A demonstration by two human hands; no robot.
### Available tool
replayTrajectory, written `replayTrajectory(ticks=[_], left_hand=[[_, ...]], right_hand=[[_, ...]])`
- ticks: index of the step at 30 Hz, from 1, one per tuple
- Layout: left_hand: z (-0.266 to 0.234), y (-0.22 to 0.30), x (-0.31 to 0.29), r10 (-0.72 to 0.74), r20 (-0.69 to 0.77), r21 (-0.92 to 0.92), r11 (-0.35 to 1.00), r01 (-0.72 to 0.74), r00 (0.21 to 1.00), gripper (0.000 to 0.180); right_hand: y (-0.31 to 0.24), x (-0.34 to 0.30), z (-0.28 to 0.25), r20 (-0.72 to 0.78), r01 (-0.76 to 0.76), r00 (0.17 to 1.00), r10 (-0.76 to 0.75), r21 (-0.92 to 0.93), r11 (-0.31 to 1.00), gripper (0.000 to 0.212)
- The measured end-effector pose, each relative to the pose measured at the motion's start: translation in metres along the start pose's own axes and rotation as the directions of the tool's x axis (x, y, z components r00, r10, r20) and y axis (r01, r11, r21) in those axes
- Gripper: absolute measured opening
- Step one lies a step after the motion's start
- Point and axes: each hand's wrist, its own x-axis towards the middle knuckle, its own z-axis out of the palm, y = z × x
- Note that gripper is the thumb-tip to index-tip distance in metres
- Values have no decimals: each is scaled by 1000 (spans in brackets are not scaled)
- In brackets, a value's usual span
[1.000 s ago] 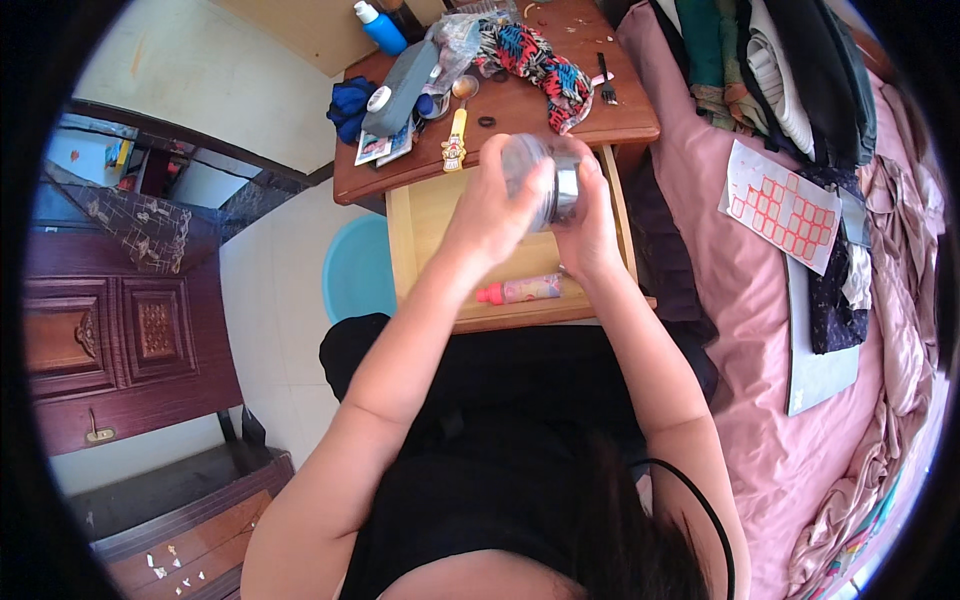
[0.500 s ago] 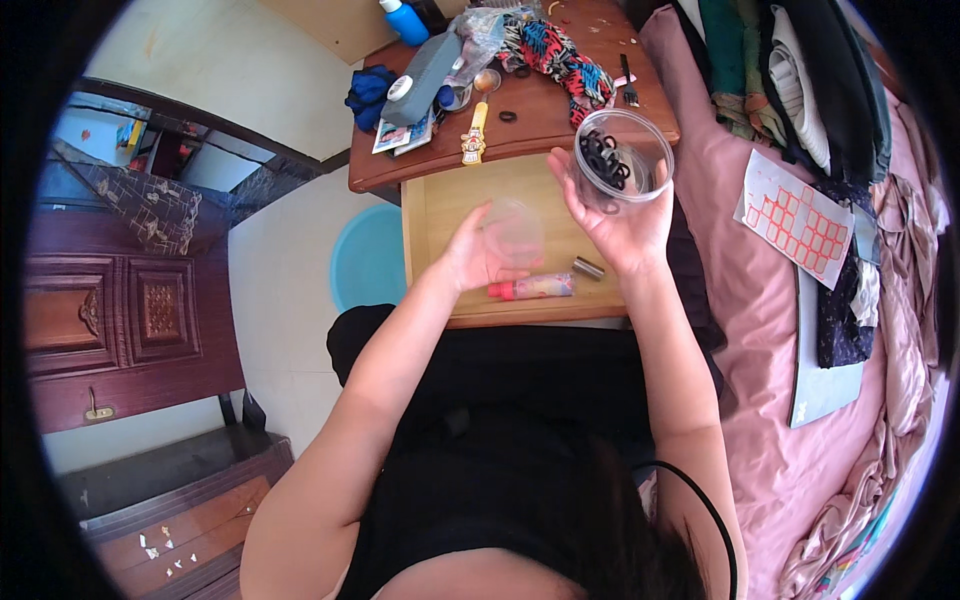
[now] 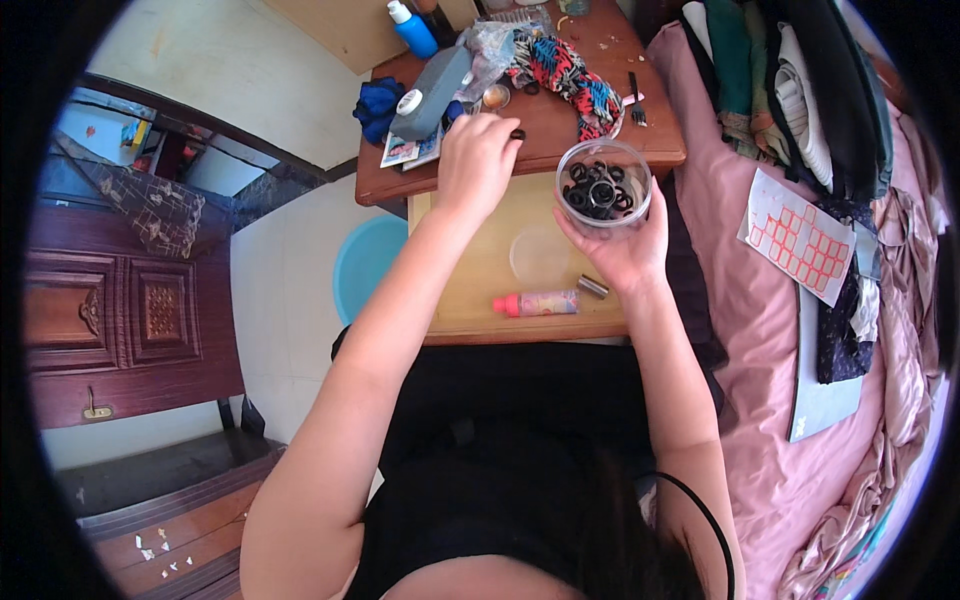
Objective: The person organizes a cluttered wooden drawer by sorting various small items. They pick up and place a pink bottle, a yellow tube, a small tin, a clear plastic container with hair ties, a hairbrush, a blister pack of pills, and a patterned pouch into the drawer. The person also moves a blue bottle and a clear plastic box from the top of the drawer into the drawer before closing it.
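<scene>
R hand (image 3: 636, 248) holds clear round tub (image 3: 605, 150) w/ black hair ties (image 3: 598, 192) above drawer (image 3: 462, 268), fingers cupped around its base. L hand (image 3: 478, 165) over table (image 3: 655, 100), fingers part-bent next to loose hair tie (image 3: 518, 134); grip: can't tell.

The rings (image 3: 600, 195) are black, the basin (image 3: 370, 265) turquoise, the printed cloth (image 3: 572, 77) multicoloured.

On my right I see a pink bed (image 3: 745, 340) bearing clothes (image 3: 797, 95) and a sheet with red outlines (image 3: 799, 240); on my left, a blue basin (image 3: 368, 268) on the pale floor (image 3: 285, 290) and a carved dark door (image 3: 120, 350).
</scene>
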Motion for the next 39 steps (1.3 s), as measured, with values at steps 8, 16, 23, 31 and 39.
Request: replayTrajectory(ticks=[8, 16, 23, 31, 39], left_hand=[[50, -23, 35, 199, 69, 216, 954, -209, 978, 12], [59, -18, 51, 98, 212, 391, 903, -177, 972, 6], [3, 33, 28, -277, 414, -514, 714, 474, 867, 19], [-22, 27, -27, -498, 430, -650, 408, 641, 753, 14], [52, -5, -146, -501, 658, 160, 823, 545, 562, 27]], right_hand=[[-1, -3, 4, -41, -6, 999, 6, 1, 1000, 55], [-4, -1, 0, -48, -12, 999, 13, 11, 1000, 61], [-1, 3, -8, -66, -31, 997, 27, -57, 998, 65], [-5, 3, -7, 17, -7, 1000, 8, -81, 997, 65], [-13, 11, -17, 103, -83, 991, 85, -21, 996, 59]])
